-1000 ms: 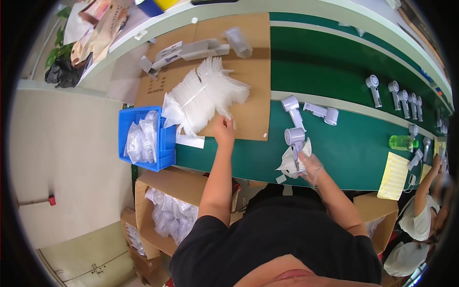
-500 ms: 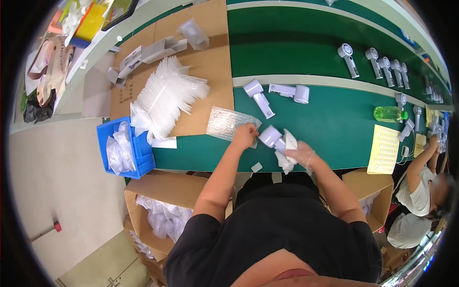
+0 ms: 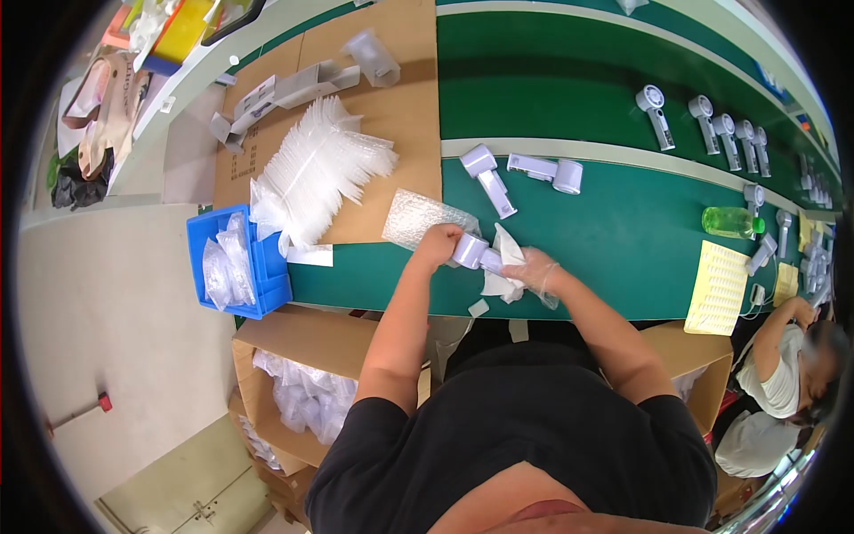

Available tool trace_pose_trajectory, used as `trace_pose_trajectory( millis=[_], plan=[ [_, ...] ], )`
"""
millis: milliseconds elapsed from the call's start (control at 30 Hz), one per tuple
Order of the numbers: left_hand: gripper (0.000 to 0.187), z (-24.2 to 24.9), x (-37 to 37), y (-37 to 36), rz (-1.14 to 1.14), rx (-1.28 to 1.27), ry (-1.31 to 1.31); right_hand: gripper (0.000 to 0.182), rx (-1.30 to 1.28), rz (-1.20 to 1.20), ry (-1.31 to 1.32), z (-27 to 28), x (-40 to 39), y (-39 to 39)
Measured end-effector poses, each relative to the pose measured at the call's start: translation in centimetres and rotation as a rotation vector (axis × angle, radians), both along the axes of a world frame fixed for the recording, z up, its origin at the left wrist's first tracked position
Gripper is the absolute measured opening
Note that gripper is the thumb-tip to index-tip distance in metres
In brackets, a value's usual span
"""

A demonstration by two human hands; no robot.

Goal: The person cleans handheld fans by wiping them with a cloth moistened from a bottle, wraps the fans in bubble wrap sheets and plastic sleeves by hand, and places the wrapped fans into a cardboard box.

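Observation:
My right hand (image 3: 534,272), in a thin clear glove, holds a pale purple handheld fan (image 3: 471,252) together with a white cloth (image 3: 503,258). The fan's round head points left, at the opening of a bubble-wrap bag (image 3: 422,219). My left hand (image 3: 439,246) is closed on the near right edge of that bag, its fingertips next to the fan head. Two more fans, one slanted (image 3: 488,182) and one lying sideways (image 3: 545,173), rest on the green table beyond my hands.
A fanned stack of white bags (image 3: 322,173) lies on cardboard (image 3: 409,116). A blue bin (image 3: 271,271) holds wrapped items. At right are a green bottle (image 3: 729,222), a yellow sheet (image 3: 716,289) and another person (image 3: 774,356). Open cartons (image 3: 307,334) stand below the table edge.
The fan in my right hand has moved left, up to the bag's opening and my left hand. My left hand has shifted slightly left. The whole view has shifted a little.

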State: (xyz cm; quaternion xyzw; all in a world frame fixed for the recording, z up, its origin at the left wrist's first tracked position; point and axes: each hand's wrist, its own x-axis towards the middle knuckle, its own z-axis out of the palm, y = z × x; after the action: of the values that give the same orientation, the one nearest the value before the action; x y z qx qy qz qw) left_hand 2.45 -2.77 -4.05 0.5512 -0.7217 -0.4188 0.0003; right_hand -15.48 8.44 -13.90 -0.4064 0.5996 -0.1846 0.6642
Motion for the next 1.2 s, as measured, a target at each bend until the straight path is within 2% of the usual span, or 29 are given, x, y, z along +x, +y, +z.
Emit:
trace_pose_trajectory(
  millis=[67, 200, 267, 333, 367, 400, 433, 467, 533, 600, 667, 733, 800, 867, 900, 967, 1000, 1033, 1067, 1133, 1200],
  plan=[
    [0.011, -0.7, 0.8, -0.3, -0.138, -0.052, -0.069, 0.041, -0.013, 0.002, 0.029, 0.1, 0.7, -0.4],
    [0.01, 1.1, 0.2, 0.9, -0.122, -0.239, -0.251, 0.041, -0.002, 0.031, 0.154, -0.3, 2.5, -0.6],
    [0.009, 3.1, -0.5, 1.4, 0.079, -0.207, -0.107, 0.041, -0.085, 0.047, 0.289, 0.1, 3.6, -0.2],
    [0.012, 2.0, -0.4, 3.1, -0.179, -0.518, -0.067, 0.039, -0.148, 0.008, 0.347, 3.5, 5.0, -0.4],
    [0.012, 0.0, -0.2, 3.7, -0.256, -0.611, -0.047, 0.04, -0.102, -0.022, 0.324, 5.3, 5.3, -0.9],
    [0.011, 0.4, -0.3, 4.1, -0.271, -0.624, -0.079, 0.041, -0.064, -0.056, 0.302, 6.2, 5.4, -1.3],
    [0.01, 0.9, -0.2, 4.5, -0.287, -0.638, -0.11, 0.041, 0.018, -0.169, 0.17, 6.3, 5.5, -1.1],
    [0.009, 1.0, 0.4, 4.6, -0.314, -0.664, -0.114, 0.041, 0.011, -0.178, 0.174, 5.4, 5.6, -0.9],
    [0.009, 2.1, 0.8, 4.9, -0.294, -0.667, -0.141, 0.04, 0.12, -0.41, -0.024, 3.3, 6.4, -0.2],
    [0.01, 3.3, 0.9, 5.6, -0.275, -0.666, -0.176, 0.038, 0.123, -0.428, -0.025, 3.6, 7.0, 0.5],
    [0.008, 4.1, 0.5, 5.7, -0.213, -0.54, -0.198, 0.037, 0.106, -0.45, -0.026, 5.3, 7.1, 0.8],
    [0.008, 3.9, 0.6, 5.1, -0.209, -0.532, -0.165, 0.035, -0.504, -0.243, 0.443, 6.6, 6.7, 1.7],
    [0.007, 4.2, 0.6, 4.7, -0.214, -0.523, -0.127, 0.031, -0.558, -0.231, 0.495, 6.4, 5.6, 1.5],
    [0.008, 4.7, 0.2, 4.8, -0.238, -0.639, -0.094, 0.029, -0.113, -0.455, 0.155, 4.8, 4.9, 1.4],
    [0.008, 4.9, -0.1, 5.1, -0.246, -0.642, -0.086, 0.028, -0.04, -0.517, 0.052, 4.3, 4.9, 1.5],
    [0.009, 5.3, -0.5, 5.6, -0.436, -0.485, -0.162, 0.028, -0.036, -0.494, 0.088, 3.5, 5.0, 2.8],
    [0.009, 5.4, -1.2, 6.0, -0.447, -0.438, -0.144, 0.029, -0.029, -0.462, 0.119, 4.2, 5.1, 3.1],
    [0.009, 5.6, -2.1, 6.2, -0.415, -0.439, -0.124, 0.032, -0.246, -0.375, 0.198, 7.1, 4.6, 3.1],
    [0.008, 5.8, -2.9, 6.1, -0.384, -0.442, -0.106, 0.033, -0.345, -0.368, 0.282, 9.3, 4.0, 2.9],
    [0.008, 5.3, -3.7, 5.6, -0.347, -0.555, -0.015, 0.038, -0.534, -0.391, 0.388, 10.3, 2.8, 2.7],
    [0.008, 5.3, -4.5, 5.4, -0.211, -0.698, 0.012, 0.036, -0.34, -0.571, 0.112, 7.5, 1.2, 2.9]
  ],
)
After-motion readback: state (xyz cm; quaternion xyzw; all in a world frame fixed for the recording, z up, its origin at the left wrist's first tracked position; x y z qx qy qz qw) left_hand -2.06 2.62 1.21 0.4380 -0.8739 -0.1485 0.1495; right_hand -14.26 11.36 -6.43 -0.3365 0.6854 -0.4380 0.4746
